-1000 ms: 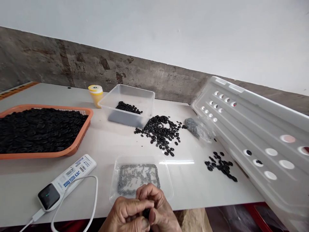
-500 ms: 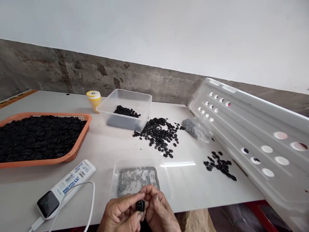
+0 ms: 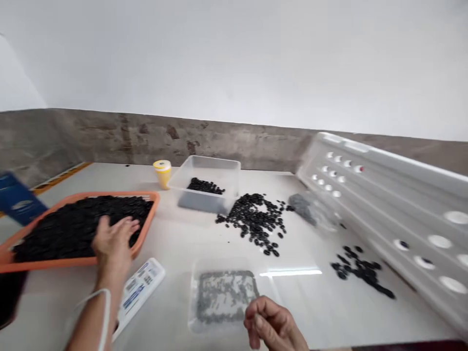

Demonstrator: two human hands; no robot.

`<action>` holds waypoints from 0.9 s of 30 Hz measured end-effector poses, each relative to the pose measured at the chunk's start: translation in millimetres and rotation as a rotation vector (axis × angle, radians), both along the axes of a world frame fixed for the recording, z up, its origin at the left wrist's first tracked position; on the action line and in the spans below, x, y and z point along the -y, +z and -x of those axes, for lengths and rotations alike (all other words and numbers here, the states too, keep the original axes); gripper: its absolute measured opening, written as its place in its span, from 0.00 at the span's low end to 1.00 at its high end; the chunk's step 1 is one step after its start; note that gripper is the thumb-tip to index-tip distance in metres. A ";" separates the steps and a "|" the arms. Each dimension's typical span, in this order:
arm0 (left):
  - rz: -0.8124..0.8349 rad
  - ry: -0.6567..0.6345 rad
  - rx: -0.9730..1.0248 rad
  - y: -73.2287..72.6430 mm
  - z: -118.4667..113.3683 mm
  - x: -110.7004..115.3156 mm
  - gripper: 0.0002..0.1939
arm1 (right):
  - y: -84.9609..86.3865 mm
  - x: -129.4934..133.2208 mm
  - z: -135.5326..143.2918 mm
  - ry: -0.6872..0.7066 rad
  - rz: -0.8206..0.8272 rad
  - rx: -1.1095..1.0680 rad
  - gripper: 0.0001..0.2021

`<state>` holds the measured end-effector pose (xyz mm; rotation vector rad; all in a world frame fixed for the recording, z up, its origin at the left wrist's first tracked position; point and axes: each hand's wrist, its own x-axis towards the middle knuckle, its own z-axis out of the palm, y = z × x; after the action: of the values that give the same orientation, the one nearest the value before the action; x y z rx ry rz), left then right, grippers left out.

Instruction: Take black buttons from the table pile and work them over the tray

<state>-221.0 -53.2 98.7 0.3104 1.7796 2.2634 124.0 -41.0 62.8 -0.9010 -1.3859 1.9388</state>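
My left hand [image 3: 114,236] is over the near right part of an orange basket [image 3: 146,222] heaped with small black oval pieces [image 3: 69,226]. Its fingers are spread, and no piece shows in them. I cannot tell whether the fingertips touch the heap. Near the table's front, my right hand [image 3: 274,321] has its fingers curled and pinched together. Whatever it holds, if anything, is hidden. Beside it, to the left, stands a shallow clear tray [image 3: 193,312] with many tiny grey metal bits [image 3: 226,295] in it, blurred.
Loose black pieces [image 3: 256,217] lie mid-table, with a smaller group [image 3: 360,268] at right. Behind are a clear bin [image 3: 204,204] and a yellow cup [image 3: 163,175]. A power bank [image 3: 141,292] lies below the basket. A white perforated panel [image 3: 395,200] leans along the right.
My left hand has left my right hand and moved left to the basket, opening. The small black piece held between both hands is no longer visible. The view has turned left.
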 end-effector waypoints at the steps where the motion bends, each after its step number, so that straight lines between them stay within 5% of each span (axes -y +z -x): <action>1: 0.040 0.014 -0.013 -5.2 12.9 -4.6 0.36 | 2.1 -6.6 -4.7 -0.037 -0.135 0.097 0.19; 3: 0.116 0.012 -0.047 -17.3 21.8 -10.6 0.36 | 6.3 -28.6 -14.1 -0.129 -0.473 0.379 0.18; 6: 0.217 -0.112 -0.141 -32.5 -5.9 -9.8 0.27 | 9.6 -78.9 -22.0 -0.174 -0.851 0.791 0.14; 9: 0.305 -0.351 -0.283 -43.3 -61.6 -2.0 0.18 | 3.7 -132.4 -17.1 -0.076 -0.924 0.898 0.11; 12: 0.350 -0.674 -0.760 -56.0 -111.0 7.2 0.14 | -9.4 -169.9 -4.7 0.097 -0.990 0.979 0.08; 15: 0.350 -0.820 -1.121 -71.4 -134.8 12.8 0.14 | -21.9 -187.6 7.7 0.230 -1.026 1.045 0.09; 17: 0.499 -0.933 -1.253 -78.7 -140.1 12.9 0.15 | -28.0 -191.9 14.2 0.287 -1.035 1.082 0.10; 22: 1.006 -1.130 -1.307 -77.2 -155.9 1.7 0.18 | -37.9 -192.2 21.1 0.279 -1.028 1.148 0.10; 27: 1.113 -1.157 -1.232 -75.8 -176.2 -8.9 0.22 | -38.5 -188.2 15.8 0.150 -0.969 1.124 0.09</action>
<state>-44.8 -44.3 22.9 1.9688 1.9741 0.0359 108.3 147.2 24.2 -1.3906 -2.6690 0.4640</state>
